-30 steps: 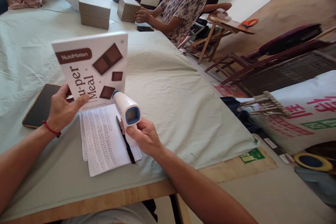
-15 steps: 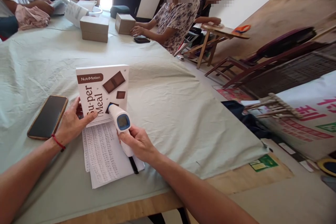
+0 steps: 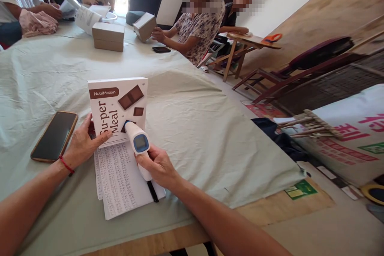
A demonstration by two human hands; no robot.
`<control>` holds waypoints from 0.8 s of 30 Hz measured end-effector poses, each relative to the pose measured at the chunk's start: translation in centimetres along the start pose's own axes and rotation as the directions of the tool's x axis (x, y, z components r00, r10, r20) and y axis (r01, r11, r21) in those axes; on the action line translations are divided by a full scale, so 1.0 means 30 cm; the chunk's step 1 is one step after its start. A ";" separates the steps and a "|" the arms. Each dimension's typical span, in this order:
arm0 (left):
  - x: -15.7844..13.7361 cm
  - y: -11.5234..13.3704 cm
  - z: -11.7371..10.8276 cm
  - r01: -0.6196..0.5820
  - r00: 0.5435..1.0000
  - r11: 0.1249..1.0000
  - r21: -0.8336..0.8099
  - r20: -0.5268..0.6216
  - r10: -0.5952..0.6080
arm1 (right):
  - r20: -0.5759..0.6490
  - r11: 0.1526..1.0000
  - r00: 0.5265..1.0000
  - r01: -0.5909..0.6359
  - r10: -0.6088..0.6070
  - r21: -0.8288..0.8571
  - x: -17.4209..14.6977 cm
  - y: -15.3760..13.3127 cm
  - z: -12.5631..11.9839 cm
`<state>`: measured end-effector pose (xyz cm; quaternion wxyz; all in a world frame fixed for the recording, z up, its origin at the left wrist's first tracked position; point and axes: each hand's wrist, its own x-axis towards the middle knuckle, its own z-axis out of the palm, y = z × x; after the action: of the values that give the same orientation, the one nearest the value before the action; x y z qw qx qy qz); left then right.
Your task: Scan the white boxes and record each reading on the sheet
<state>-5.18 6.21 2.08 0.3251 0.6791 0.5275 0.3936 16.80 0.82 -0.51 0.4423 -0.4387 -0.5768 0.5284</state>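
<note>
My left hand [image 3: 85, 138] grips the lower left edge of a white box [image 3: 103, 108] printed with brown lettering and chocolate pieces; its thumb lies across the front. The box stands upright at the far end of some handwritten sheets [image 3: 120, 186]. Wrapped round the handle of a white and blue infrared thermometer [image 3: 136, 140] is my right hand [image 3: 159, 164]. The thermometer's nose points at the box front, touching it or very close; I cannot tell which. Its small screen faces me. Below the handle a black pen [image 3: 153, 191] lies on the sheets.
A phone [image 3: 54, 136] lies left of my left hand on the cloth-covered table [image 3: 192, 128]. A cardboard box [image 3: 108, 37] stands farther back. Across the table, a person [image 3: 198, 20] handles another carton [image 3: 145, 27]. Chairs and a white sack [image 3: 360, 128] are at the right.
The person across the table has tilted the carton up off the cloth. My hands, the white box and the thermometer keep the same positions relative to each other; the view has shifted slightly.
</note>
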 end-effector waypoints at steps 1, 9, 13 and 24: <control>0.000 0.000 0.000 0.004 1.000 1.000 0.000 0.001 -0.004 | -0.004 1.000 1.000 -0.003 0.003 -0.003 0.000 0.001 0.001; 0.001 -0.007 -0.003 0.031 1.000 1.000 -0.007 0.001 -0.031 | 0.077 0.991 0.996 -0.056 0.046 0.124 0.001 -0.003 -0.008; 0.005 0.010 -0.003 0.039 0.999 0.999 -0.027 0.002 -0.039 | 0.037 0.968 0.993 -0.122 0.117 0.221 -0.004 -0.023 -0.019; 0.024 0.014 -0.007 0.028 0.999 0.999 0.038 -0.017 -0.028 | -0.196 0.931 0.976 -0.013 0.091 0.365 0.014 -0.015 -0.050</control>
<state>-5.08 6.83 2.68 0.3131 0.6744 0.5471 0.3844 18.15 1.54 0.03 0.5593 -0.4183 -0.4082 0.5878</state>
